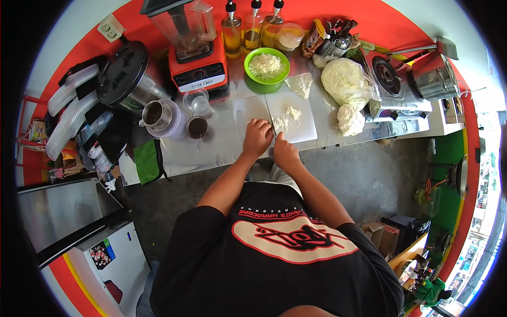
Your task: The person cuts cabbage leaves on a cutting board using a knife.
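My right hand is closed around the handle of a knife, whose thin blade points away from me over the white cutting board. Just left of the blade, my left hand rests on the board with its fingers curled; what lies under them is hidden. Pale shredded cabbage lies right of the blade, with more shreds a little farther back. Behind the board, a green bowl holds a heap of pale shreds. A loose cabbage leaf lies at the board's back right.
Cabbage in a plastic bag and a cabbage piece sit right of the board, before a stove. A blender, oil bottles, a glass of dark liquid and a metal cup stand left and behind.
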The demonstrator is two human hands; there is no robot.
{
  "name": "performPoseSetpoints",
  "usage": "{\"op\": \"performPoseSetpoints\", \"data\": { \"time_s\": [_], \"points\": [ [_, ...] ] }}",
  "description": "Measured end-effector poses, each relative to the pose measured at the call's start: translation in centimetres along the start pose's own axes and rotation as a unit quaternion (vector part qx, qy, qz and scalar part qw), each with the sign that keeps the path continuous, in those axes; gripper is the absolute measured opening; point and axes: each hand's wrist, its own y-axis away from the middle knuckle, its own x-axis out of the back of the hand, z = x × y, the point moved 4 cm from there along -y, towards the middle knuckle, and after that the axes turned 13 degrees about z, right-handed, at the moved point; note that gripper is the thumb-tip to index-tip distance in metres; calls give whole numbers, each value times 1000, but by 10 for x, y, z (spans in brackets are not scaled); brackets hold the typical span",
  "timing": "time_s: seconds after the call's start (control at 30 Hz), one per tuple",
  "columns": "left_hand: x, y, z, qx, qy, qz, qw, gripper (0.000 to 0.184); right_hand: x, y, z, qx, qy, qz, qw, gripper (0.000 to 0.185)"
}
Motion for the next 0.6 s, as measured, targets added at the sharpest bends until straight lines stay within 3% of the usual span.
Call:
{"op": "performPoseSetpoints", "data": {
  "time_s": [0.6],
  "points": [
    [-2, 2, 1, 16, 0, -16, 1000, 12, 5, 6, 0, -19, -39, -10, 999, 24]
  ]
}}
